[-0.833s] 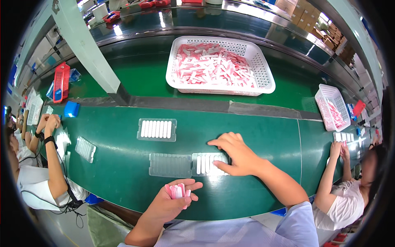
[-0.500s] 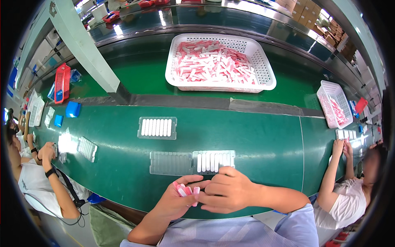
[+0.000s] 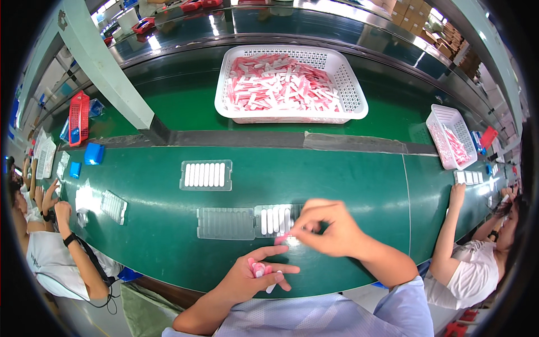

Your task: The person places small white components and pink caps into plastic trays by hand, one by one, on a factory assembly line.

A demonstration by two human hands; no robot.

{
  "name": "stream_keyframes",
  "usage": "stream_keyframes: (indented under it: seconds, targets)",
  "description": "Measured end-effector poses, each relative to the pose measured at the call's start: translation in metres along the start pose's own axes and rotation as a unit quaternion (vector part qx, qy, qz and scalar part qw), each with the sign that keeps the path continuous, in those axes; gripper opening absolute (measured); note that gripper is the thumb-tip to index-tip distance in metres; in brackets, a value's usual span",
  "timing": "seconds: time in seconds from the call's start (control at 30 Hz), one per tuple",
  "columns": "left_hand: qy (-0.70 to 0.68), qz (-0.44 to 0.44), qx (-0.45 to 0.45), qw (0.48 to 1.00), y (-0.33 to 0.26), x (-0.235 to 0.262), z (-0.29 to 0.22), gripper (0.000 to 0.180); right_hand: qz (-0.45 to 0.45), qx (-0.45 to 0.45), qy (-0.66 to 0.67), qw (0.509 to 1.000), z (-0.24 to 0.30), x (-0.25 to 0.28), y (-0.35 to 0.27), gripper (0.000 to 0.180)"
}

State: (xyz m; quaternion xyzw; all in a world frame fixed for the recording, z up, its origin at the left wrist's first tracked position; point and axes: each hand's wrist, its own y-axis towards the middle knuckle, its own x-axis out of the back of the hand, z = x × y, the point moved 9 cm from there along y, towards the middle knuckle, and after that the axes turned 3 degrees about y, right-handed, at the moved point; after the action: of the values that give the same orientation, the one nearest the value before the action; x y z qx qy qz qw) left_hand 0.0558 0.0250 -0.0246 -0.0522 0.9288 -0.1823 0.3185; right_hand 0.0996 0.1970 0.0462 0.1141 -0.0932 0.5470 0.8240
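Note:
My left hand (image 3: 250, 279) is closed around a small bunch of pink-and-white strips (image 3: 259, 268), its index and middle fingers stretched out. A white strip (image 3: 273, 284) pokes out by the thumb. Above and to the right, my right hand (image 3: 332, 229) pinches one pink strip (image 3: 282, 239) at its fingertips. Just past the hands lies a clear plastic tray, its left half (image 3: 225, 223) bare and its right half (image 3: 257, 229) holding a row of white strips (image 3: 276, 219). My right hand hides that row's right end. Farther back stands a filled clear tray (image 3: 206, 187).
A white basket (image 3: 362, 102) heaped with pink-and-white strips stands beyond a dark strip on the green table (image 3: 337, 168). A post (image 3: 115, 73) rises at its left. Co-workers sit on both sides, near a red basket (image 3: 78, 118) and a smaller white basket (image 3: 435, 128).
My right hand has moved up and right, away from my left hand, with a pink strip in its fingertips. The left fingers have spread a little. The whole view has shifted slightly.

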Motion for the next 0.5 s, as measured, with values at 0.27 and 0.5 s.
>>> stream_keyframes:
  seconds: [0.27,0.5]
  targets:
    - [-0.134,-0.077,-0.017,0.988,-0.006,0.034,0.007,0.057,0.039,0.28,-0.472,0.835,0.016,-0.024,-0.023,0.019]
    - [-0.116,-0.058,-0.046,0.99,-0.005,0.025,-0.009,0.06,0.008,0.232,-0.311,0.921,0.032,-0.011,-0.017,0.027]
